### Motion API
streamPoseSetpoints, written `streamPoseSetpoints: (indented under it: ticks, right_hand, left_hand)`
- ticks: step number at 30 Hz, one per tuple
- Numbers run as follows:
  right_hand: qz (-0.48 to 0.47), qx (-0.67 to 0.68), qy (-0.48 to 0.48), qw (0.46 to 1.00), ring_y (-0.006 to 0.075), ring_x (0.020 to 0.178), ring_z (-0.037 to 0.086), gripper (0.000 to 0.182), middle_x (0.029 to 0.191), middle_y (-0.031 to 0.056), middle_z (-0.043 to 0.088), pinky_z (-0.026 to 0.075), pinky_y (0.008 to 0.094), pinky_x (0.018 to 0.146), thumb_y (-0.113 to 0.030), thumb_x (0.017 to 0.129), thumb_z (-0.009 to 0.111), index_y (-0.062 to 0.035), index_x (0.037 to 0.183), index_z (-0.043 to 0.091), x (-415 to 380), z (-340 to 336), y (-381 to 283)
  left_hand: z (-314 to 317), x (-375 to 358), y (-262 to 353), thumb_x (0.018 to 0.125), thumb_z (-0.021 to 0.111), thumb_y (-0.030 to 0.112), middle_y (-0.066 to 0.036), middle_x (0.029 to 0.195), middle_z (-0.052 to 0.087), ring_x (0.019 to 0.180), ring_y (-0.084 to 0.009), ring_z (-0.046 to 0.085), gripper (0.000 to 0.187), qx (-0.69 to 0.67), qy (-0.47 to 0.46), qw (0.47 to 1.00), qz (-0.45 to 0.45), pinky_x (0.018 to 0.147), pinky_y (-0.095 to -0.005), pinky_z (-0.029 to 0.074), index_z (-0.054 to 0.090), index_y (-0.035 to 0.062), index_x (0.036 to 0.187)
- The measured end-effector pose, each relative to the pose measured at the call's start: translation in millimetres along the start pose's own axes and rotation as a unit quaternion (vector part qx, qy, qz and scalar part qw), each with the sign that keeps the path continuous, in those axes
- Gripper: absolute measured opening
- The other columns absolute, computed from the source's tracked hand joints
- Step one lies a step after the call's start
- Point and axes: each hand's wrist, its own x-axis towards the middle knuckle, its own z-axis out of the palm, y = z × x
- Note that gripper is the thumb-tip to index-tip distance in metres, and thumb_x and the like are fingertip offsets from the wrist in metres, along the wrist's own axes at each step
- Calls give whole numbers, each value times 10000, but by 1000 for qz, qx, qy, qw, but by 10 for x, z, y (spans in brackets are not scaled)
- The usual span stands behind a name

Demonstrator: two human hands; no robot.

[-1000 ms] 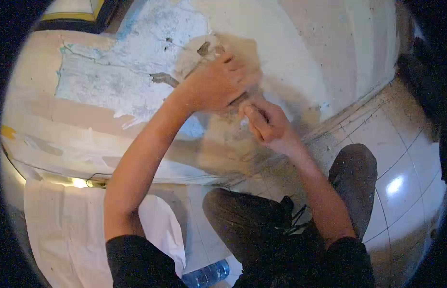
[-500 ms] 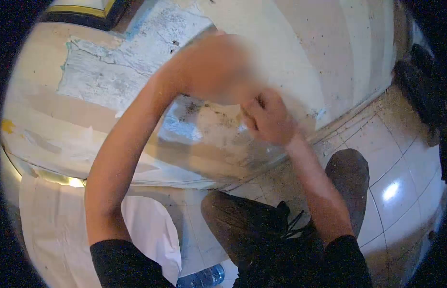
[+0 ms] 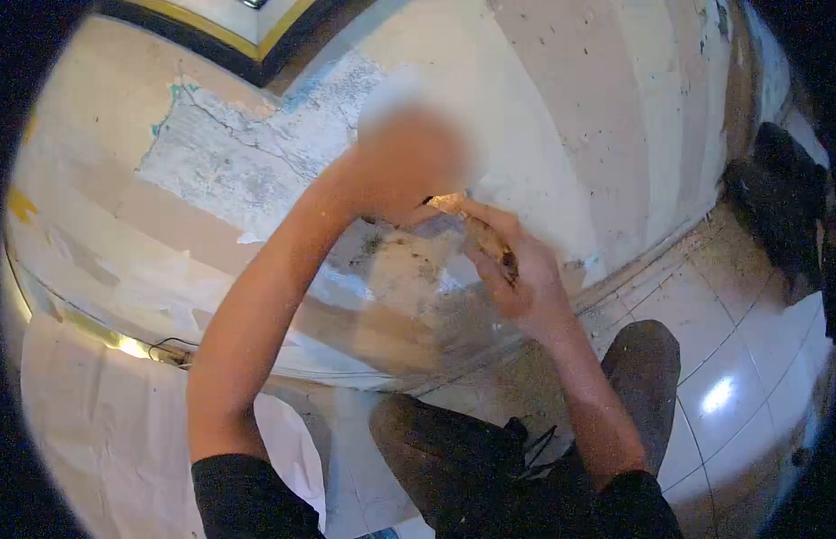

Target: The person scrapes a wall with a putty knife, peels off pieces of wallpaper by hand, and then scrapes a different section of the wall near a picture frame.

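My right hand (image 3: 530, 274) is closed around a narrow, worn brownish object (image 3: 492, 244), its kind unclear. A small bright orange-gold piece (image 3: 448, 202) shows between that object and my left hand. Close in front of the wall, my left hand (image 3: 409, 162) is up to the left of my right one, its fingers smeared by blur. Both hands overlap the striped cream and beige wall (image 3: 562, 117). Behind the left forearm lies a peeled patch (image 3: 229, 171) of cracked grey-white plaster, and dark stains (image 3: 409, 251) mark the wall below the hands.
A black-and-gold frame (image 3: 261, 54) hangs at top left. White sheeting (image 3: 95, 422) covers the floor at lower left, near a lit strip (image 3: 131, 346) and a thin cable. My knees (image 3: 647, 359) are bent before the wall. Dark cloth or a bag (image 3: 773, 198) sits at right on white tiles (image 3: 696, 395).
The view has shifted, showing more of the frame at the top. My hands have moved slightly apart, and the brownish object and the bright piece now show between them.
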Motion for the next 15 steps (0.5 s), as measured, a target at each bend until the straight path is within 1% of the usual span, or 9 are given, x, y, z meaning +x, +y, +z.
streamPoseSetpoints:
  ticks: [1, 3, 4, 6, 7, 9, 10, 12, 15]
  right_hand:
    - [-3, -1, -2, 1000, 385, 966, 594, 357, 1036, 209, 600, 481, 438, 816, -197, 900, 548, -133, 1246, 487, 48, -34, -106]
    - [66, -116, -56, 989, 423, 930, 589, 377, 1038, 240, 592, 485, 473, 794, -179, 887, 563, -112, 1248, 475, 132, -72, -265]
    - [66, -118, -57, 989, 423, 930, 589, 377, 1038, 240, 592, 485, 473, 794, -179, 887, 563, -112, 1248, 475, 138, -35, -227]
    - [-76, -196, 29, 977, 326, 744, 633, 345, 868, 181, 613, 495, 376, 668, -110, 875, 595, -66, 1199, 486, 165, 38, -141]
    - [-77, -199, 29, 977, 326, 744, 633, 345, 868, 181, 613, 495, 376, 668, -110, 875, 595, -66, 1199, 486, 223, 15, -153]
    - [-156, -163, 35, 974, 346, 722, 642, 317, 835, 171, 618, 496, 383, 632, -139, 886, 588, -57, 1178, 496, 379, -57, -248]
    - [-157, -164, 33, 973, 346, 722, 642, 317, 835, 171, 618, 496, 383, 632, -139, 886, 588, -57, 1178, 496, 388, -66, -319]
    - [-89, -178, 8, 980, 340, 752, 651, 292, 873, 173, 627, 500, 369, 639, -140, 884, 596, -48, 1151, 520, 408, -81, -444]
    - [-50, -201, -6, 978, 330, 761, 660, 271, 899, 189, 635, 504, 359, 648, -130, 879, 602, -47, 1129, 538, 333, -123, -451]
  left_hand:
    - [-37, -5, -47, 705, 611, 304, -92, 838, 570, 876, -272, 548, 292, 4, 24, 1000, 20, 807, -397, 383, 529, 79, 871]
    - [-84, -27, -61, 712, 602, 291, -94, 831, 569, 875, -271, 547, 281, 4, 32, 999, 30, 803, -395, 384, 530, 72, 872]
    - [-95, -31, -65, 719, 593, 278, -96, 824, 568, 874, -269, 547, 271, 0, 40, 998, 44, 799, -392, 385, 530, 65, 873]
    - [-135, -49, -87, 703, 597, 290, -108, 886, 560, 906, -284, 529, 320, 10, 24, 1000, 15, 827, -404, 375, 530, 56, 910]
    - [-161, -61, -103, 688, 601, 302, -120, 948, 552, 938, -300, 511, 371, 20, 4, 1000, -13, 855, -416, 364, 529, 48, 947]
    - [-251, -69, -178, 697, 599, 305, -120, 937, 553, 932, -302, 513, 362, 26, 12, 999, -14, 851, -416, 365, 528, 47, 942]
    - [-284, -84, -198, 707, 597, 307, -120, 926, 554, 926, -304, 514, 354, 30, 19, 999, -18, 847, -415, 367, 527, 47, 936]
    - [-282, -92, -212, 715, 595, 314, -122, 914, 556, 923, -306, 518, 351, 24, 17, 999, -21, 843, -416, 369, 526, 46, 929]
    - [-196, -61, -136, 729, 590, 328, -124, 896, 560, 914, -305, 526, 347, 1, 16, 1000, -14, 830, -414, 374, 526, 45, 918]
